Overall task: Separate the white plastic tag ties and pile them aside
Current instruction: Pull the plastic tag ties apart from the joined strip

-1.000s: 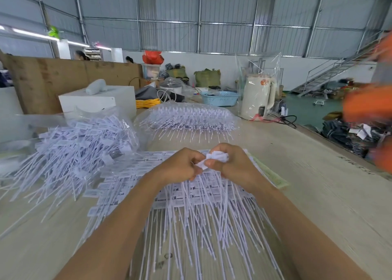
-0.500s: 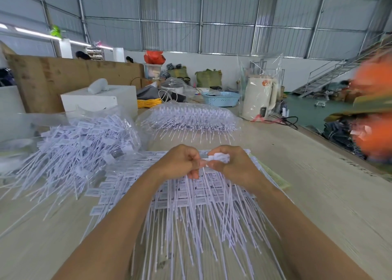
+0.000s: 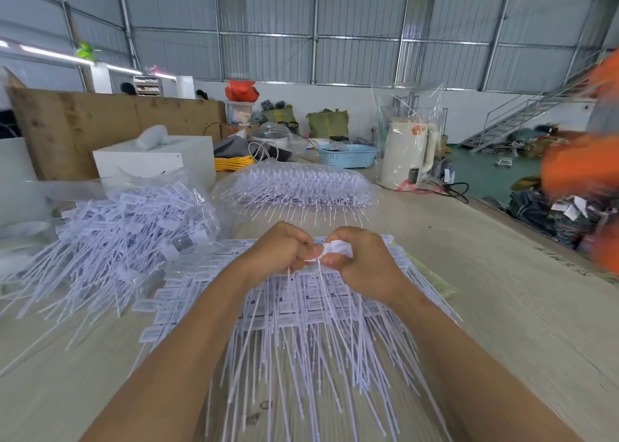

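Note:
A flat stack of joined white plastic tag ties lies on the table in front of me, tails pointing toward me. Above its far end, my left hand and my right hand meet, fingers curled. Together they pinch a small bunch of tag ties by the label ends, and the thin tails hang down between the hands. A loose pile of separated tag ties spreads on the left of the table.
A clear bag of tag ties lies behind my hands. Farther back stand a white box, a blue basket and a wrapped white kettle. A person in orange moves at the right table edge.
My hands stay together over the stack, working the small bunch; the bunch's label ends have shifted slightly between the fingers. The orange-clad person at the right has moved.

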{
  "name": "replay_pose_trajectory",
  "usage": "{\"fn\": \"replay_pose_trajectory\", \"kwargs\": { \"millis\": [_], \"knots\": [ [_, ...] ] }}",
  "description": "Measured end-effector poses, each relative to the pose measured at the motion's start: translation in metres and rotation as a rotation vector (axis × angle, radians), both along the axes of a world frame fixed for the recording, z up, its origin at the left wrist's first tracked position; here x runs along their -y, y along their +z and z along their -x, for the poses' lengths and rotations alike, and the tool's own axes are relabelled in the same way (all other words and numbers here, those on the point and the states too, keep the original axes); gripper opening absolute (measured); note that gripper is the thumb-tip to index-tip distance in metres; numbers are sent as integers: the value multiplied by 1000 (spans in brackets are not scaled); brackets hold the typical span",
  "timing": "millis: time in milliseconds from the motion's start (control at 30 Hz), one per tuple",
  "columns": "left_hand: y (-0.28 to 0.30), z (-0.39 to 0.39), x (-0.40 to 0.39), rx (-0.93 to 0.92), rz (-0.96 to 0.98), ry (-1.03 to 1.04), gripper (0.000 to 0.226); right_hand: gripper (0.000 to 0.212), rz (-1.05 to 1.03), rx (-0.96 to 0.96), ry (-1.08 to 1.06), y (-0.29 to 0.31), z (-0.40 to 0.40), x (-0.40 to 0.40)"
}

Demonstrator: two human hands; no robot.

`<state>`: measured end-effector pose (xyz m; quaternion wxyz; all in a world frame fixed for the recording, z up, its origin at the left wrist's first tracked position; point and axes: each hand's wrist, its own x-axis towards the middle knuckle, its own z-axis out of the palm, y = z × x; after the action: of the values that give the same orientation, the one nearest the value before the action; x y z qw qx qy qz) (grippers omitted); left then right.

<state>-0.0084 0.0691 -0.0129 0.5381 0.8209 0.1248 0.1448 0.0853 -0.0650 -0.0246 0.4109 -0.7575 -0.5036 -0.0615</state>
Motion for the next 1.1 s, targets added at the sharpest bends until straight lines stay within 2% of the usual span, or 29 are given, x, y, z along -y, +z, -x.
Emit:
{"fn": "replay_pose_trajectory", "kwargs": {
  "millis": [133,200,233,267,333,367,400,467,733,833,900,1000,1100],
  "knots": [
    [3,2,-2,7,124,-10,43,7,-12,162,-28,1,1,-2],
    [5,6,-6,15,171,-54,47,10,-29,190,-168,5,-8,3],
    [6,8,-8,20,167,-51,46,14,-107,83,-244,8,-17,10],
    [7,9,-10,26,137,-27,45,15,-248,-114,-275,12,-26,19],
    [6,9,-11,39,43,43,42,19,-559,-567,-213,21,-39,38],
    [4,7,-10,41,-1,58,41,21,-660,-733,-167,24,-43,45],
    [1,5,-9,39,-46,61,41,22,-723,-853,-133,26,-46,49],
    [-5,2,-6,6,-148,57,43,24,-766,-970,-89,29,-47,49],
    [-16,1,-6,-205,-569,146,26,24,-668,-855,56,30,-31,39],
    [-15,1,-7,-134,-538,161,31,30,-629,-863,90,30,-28,37],
    [-13,2,-6,-61,-418,133,33,26,-560,-874,113,30,-27,37],
    [-7,3,-3,-25,-288,57,27,14,-327,-851,162,23,-24,33],
    [-4,-3,2,-36,-290,12,29,16,-105,-684,146,14,-14,22]
  ]
}}
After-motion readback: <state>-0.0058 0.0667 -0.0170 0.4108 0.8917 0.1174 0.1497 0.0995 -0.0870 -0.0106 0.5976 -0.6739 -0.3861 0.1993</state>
